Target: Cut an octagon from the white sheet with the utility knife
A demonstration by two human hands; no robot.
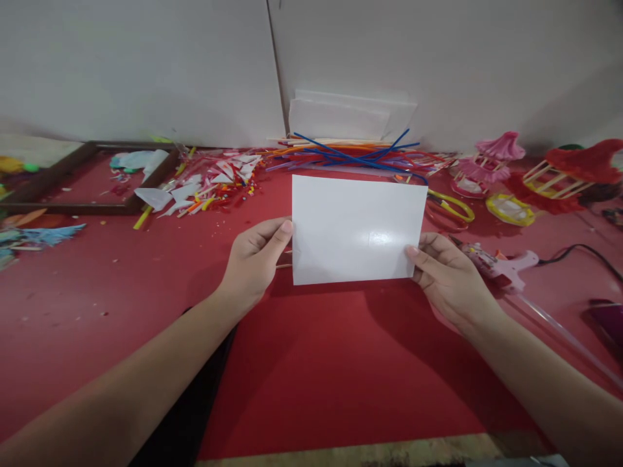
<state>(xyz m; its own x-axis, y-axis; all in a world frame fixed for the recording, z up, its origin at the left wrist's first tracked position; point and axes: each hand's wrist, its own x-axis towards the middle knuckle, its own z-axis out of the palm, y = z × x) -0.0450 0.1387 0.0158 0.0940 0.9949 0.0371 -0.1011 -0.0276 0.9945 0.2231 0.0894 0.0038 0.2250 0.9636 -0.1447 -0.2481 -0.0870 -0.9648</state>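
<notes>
A blank white rectangular card [353,227] is held up over the red table surface [311,376], its face turned to the camera. My left hand [256,259] pinches its left edge, thumb at the front and fingers behind. At the lower right edge, my right hand [445,275] grips the card, the thumb resting on its face. A glare spot shows on the card right of its middle.
Behind the card lie blue and orange pipe cleaners [360,155] and white sheets [341,117]. Scraps [224,178] and a dark frame [73,209] are left; yellow-handled scissors [450,205], a glue gun [501,266] and pink and red crafts [491,155] are right.
</notes>
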